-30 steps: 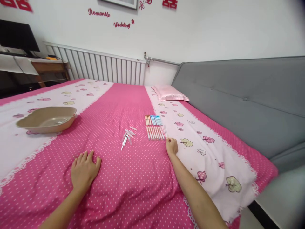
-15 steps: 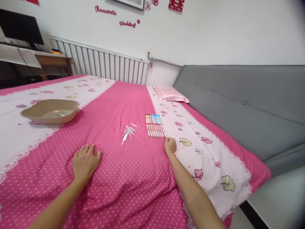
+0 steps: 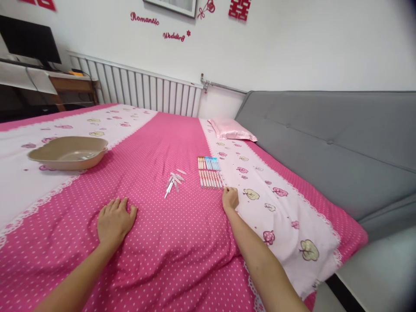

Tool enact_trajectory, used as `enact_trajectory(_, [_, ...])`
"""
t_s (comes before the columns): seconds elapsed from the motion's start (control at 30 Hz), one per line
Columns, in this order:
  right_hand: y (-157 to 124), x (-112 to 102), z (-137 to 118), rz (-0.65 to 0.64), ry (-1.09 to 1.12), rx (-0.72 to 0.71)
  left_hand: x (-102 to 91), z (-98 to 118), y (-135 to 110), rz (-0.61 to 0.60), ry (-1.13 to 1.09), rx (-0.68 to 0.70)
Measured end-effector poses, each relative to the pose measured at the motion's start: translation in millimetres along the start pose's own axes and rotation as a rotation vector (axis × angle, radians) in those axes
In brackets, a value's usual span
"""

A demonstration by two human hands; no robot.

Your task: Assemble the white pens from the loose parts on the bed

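Note:
My left hand [image 3: 116,220] lies flat on the pink dotted bedspread [image 3: 156,255], fingers a little spread, holding nothing. At the right end of the near row of pens [image 3: 209,179], my right hand [image 3: 230,198] is closed, its fingertips pinching the lower end of the last pen [image 3: 222,179]. These slim pens lie side by side, pale with reddish-orange marks. Just beyond them is a second row, with orange-brown pens [image 3: 201,163] on the left and blue pens [image 3: 213,163] on the right. A loose pile of white and pale pink pens [image 3: 174,180] lies between my hands.
A beige plastic basin [image 3: 69,164] with something small and shiny inside stands on the bed at left. A pink pillow [image 3: 231,129] lies near the grey padded headboard [image 3: 318,143]. Behind are a white radiator [image 3: 139,84] and a desk with a monitor [image 3: 30,40].
The view has shifted very slightly. My right hand stays at the last pen of the near row, which sits about straight in line. My left hand has not moved.

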State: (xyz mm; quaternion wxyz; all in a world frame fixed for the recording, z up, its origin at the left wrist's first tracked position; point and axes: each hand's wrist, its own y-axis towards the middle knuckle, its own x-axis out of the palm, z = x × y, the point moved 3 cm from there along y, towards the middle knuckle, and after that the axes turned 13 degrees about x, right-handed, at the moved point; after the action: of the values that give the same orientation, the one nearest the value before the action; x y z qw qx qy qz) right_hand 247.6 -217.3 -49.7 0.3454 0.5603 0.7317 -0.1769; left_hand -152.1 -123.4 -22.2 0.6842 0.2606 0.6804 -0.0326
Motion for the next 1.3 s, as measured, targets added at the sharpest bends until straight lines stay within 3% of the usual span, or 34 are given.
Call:
enact_trajectory(0.63, [1.0,1.9,2.1,0.015,0.026,-0.020,-1.1,0.5,-1.0,0.012,0.000,-0.011])
enact_trajectory(0.93, [14.2,-1.7,18.2,0.056,0.000,-0.048,-3.7,0.7,-4.2,0.003,-0.034,-0.038])
enact_trajectory(1.1, [44.8,-27.4,50.1,0.032,-0.158,-0.020,-2.2,-0.3,-2.6,0.009,-0.033,-0.023])
enact_trajectory(1.3, [84.3,-90.6,122.9,-0.005,-0.401,0.174,-1.2,-1.6,-1.6,0.019,-0.019,-0.022])
